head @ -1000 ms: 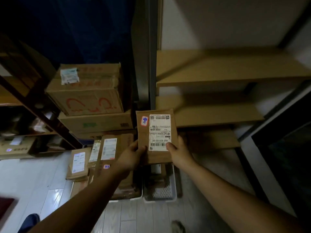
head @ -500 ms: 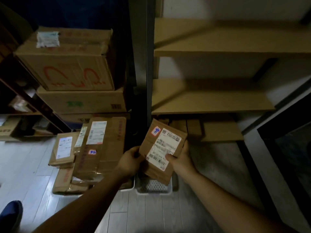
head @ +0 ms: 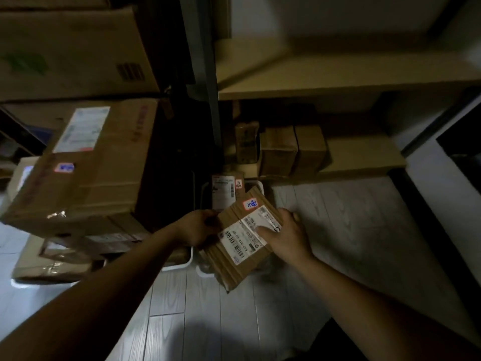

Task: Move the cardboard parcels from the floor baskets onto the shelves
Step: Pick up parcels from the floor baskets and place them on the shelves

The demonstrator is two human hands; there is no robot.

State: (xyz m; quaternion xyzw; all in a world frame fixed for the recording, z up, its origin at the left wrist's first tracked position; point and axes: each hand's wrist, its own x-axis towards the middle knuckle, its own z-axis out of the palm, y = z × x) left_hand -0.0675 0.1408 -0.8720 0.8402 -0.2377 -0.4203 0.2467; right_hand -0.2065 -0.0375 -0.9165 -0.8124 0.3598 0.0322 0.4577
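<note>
A second ago I held the parcel (head: 243, 237) upright at chest height; now I've tilted it and dropped it low over the white floor basket (head: 179, 264) — my left hand (head: 199, 226) and right hand (head: 286, 234) both clamped on its edges. I judge it's bound for the bottom shelf (head: 364, 156), beside the boxes (head: 291, 149) already there.

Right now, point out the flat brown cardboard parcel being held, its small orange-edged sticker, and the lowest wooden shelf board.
Flat brown cardboard parcel (head: 234, 264): head view, bare cardboard.
Orange-edged sticker (head: 251, 203): head view, centre.
Lowest wooden shelf board (head: 364, 155): head view, bare top.
</note>
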